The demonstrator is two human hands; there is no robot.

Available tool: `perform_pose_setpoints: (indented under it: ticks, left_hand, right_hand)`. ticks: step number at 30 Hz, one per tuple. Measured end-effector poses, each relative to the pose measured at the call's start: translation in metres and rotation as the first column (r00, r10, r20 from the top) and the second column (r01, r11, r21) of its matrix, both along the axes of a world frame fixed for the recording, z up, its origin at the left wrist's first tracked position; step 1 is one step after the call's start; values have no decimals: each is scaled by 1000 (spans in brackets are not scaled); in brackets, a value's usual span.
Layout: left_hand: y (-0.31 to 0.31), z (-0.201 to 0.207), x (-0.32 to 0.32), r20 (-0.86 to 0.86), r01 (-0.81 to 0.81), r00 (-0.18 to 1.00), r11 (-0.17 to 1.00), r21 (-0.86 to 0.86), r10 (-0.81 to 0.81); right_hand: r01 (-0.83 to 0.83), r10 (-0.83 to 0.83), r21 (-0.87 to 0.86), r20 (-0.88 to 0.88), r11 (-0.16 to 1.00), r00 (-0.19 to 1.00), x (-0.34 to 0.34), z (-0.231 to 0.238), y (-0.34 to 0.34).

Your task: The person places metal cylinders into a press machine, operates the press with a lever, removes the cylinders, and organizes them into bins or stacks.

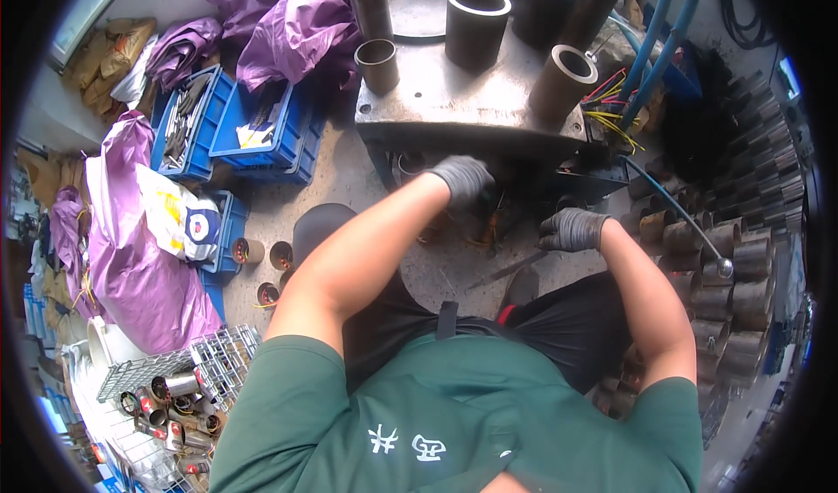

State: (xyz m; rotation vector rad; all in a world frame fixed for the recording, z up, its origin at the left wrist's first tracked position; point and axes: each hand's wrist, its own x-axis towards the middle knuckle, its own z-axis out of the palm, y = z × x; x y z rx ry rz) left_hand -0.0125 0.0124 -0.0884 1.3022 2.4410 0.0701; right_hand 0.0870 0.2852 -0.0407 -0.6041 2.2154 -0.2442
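My left hand, in a grey glove, reaches to the front of a heavy metal press table, just below its top edge. Its fingers look curled, and the shade there hides what they hold, if anything. To the right, my right hand, also gloved, is closed in front of the table's right part. A thin dark bar slants down to the left from its fingers. Steel tube pieces stand on the table: a short one, a wide one and a thick-walled one.
Stacked steel tubes line the right side, with a ball-ended lever jutting over them. Blue crates and purple sacks stand left. Wired cylinders rest on the floor; a wire basket is lower left.
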Motion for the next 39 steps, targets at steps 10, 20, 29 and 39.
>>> perform_pose_setpoints:
  ticks: [10,20,29,39]
  left_hand:
    - [-104,90,10,-5,-402,808,556,728,590]
    - [-346,85,205,366,-467,174,-251,848,914]
    - [-331,-175,458,492,-716,-405,-602,353,770]
    - [-330,-228,478,378,-886,-384,-451,107,843]
  right_hand:
    - [352,-396,-204,-248,913,884,-20,-2,-2]
    - [318,-503,-533,-246,784,829,-33,-87,49]
    - [-34,33,-181,-12,983,999,-67,-75,-4]
    - [140,-133,-151,58,978,989,-86,-91,9]
